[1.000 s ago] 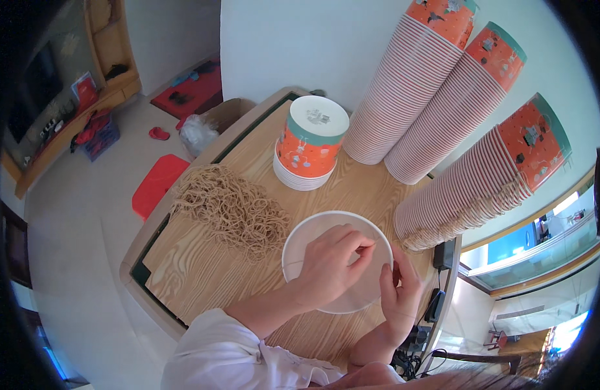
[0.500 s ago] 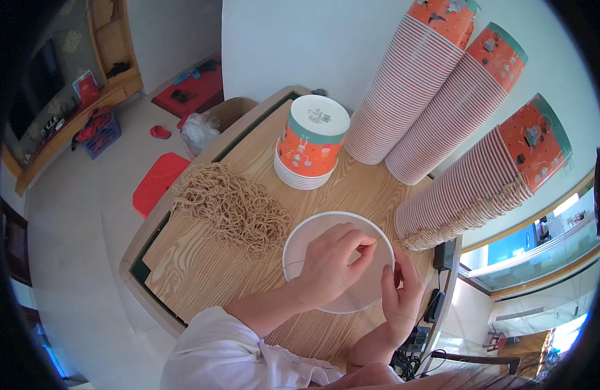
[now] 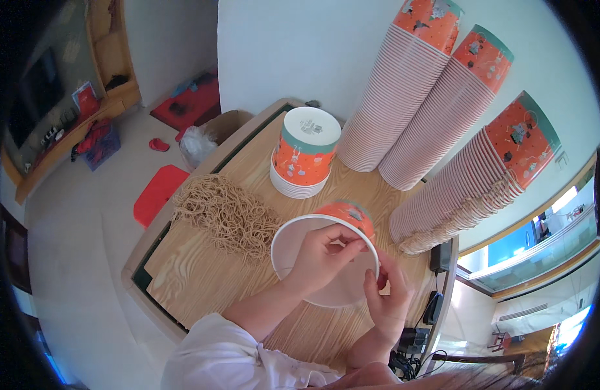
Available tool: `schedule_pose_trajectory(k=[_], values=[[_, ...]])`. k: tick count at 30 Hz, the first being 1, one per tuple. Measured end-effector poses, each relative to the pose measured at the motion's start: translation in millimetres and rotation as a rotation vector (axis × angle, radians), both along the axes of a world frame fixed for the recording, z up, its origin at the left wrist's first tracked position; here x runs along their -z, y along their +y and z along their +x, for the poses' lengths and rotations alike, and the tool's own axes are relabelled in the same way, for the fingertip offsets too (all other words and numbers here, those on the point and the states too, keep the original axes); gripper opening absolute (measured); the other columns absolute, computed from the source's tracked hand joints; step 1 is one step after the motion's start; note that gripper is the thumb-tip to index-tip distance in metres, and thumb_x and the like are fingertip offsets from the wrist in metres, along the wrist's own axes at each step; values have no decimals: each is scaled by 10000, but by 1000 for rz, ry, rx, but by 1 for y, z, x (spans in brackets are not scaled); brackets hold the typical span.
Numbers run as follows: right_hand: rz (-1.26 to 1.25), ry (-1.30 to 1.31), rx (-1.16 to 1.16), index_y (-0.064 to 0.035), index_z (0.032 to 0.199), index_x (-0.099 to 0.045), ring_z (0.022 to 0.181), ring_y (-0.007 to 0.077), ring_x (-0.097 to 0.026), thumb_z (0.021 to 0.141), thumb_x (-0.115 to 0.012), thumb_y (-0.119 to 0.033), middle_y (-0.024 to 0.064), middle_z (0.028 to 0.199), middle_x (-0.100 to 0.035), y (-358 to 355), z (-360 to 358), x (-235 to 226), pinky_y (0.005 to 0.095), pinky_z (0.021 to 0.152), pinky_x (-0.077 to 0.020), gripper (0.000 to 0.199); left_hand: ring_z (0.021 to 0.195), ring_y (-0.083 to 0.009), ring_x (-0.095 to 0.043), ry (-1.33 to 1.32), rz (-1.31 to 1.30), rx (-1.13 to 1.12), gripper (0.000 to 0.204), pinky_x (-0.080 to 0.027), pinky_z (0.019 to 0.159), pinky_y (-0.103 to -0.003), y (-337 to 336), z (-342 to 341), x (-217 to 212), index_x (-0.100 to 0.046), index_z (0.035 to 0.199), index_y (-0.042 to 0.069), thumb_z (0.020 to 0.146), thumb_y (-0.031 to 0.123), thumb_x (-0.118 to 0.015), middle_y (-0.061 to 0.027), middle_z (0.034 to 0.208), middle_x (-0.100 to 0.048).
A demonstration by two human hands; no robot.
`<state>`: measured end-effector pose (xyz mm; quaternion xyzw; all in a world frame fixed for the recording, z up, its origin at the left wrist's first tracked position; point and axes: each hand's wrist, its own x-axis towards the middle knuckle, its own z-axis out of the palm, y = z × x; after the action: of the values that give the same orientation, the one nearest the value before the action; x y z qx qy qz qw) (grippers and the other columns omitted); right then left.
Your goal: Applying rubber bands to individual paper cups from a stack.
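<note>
A white-lined paper bucket (image 3: 293, 244) is tipped on the table in front of me, its orange printed outer side showing beyond the far rim. My left hand (image 3: 320, 259) reaches over its mouth, with thumb and fingertips pinched at the right rim; what they pinch is too small to make out. My right hand (image 3: 389, 296) holds the same rim from the right, fingers outside and thumb near the edge. A thin strand shows by the bucket's left inner wall. Left of the bucket lies a loose heap of tan twine (image 3: 228, 218).
An upside-down stack of orange buckets (image 3: 306, 153) stands behind. Tall nested bucket stacks (image 3: 404, 91) lean along the wall; the nearest stack (image 3: 456, 185) has tan twine along its side. Black adapters and cables (image 3: 413, 341) line the right table edge. A red stool (image 3: 158, 195) stands left.
The bucket has tipped, bringing its orange outer side into sight. Both hands have shifted slightly left with it, and the view has moved a little.
</note>
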<state>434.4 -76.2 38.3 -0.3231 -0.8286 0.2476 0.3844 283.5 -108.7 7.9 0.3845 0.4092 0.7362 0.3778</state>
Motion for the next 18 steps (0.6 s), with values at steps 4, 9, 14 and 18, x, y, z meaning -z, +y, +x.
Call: schedule_pose_trajectory(k=[4,9,14,18], values=[[78,-48,5,-71,1167,-630,579,165,-540,782,-679,-16,69,706,-544,1,0,0,289,541,-458,392,803,-100,-636,-86,10,62,146,-531,653,-229,0,-3,-2,-654,992,-13,891,90,-635,-43,892,-674],[127,-99,12,-79,1162,-635,613,190,-563,773,-696,-31,74,706,-544,3,0,-2,316,571,-468,397,774,-98,-625,-172,-20,141,200,-517,620,-229,-2,-7,-5,-650,1009,-20,893,144,-648,-60,895,-673],[117,-125,-63,-62,1147,-637,680,208,-590,768,-705,-42,84,741,-567,7,4,-2,324,614,-480,386,731,-87,-616,-169,-78,128,237,-497,592,-223,-5,-9,-8,-652,1007,-19,889,186,-661,-56,888,-674],[-42,115,-126,-20,1107,-644,780,208,-609,772,-715,-42,111,879,-604,13,5,-1,292,693,-489,343,698,-68,-602,-66,-141,215,215,-490,592,-213,-6,-8,-7,-661,981,-10,891,185,-653,-34,857,-668]])
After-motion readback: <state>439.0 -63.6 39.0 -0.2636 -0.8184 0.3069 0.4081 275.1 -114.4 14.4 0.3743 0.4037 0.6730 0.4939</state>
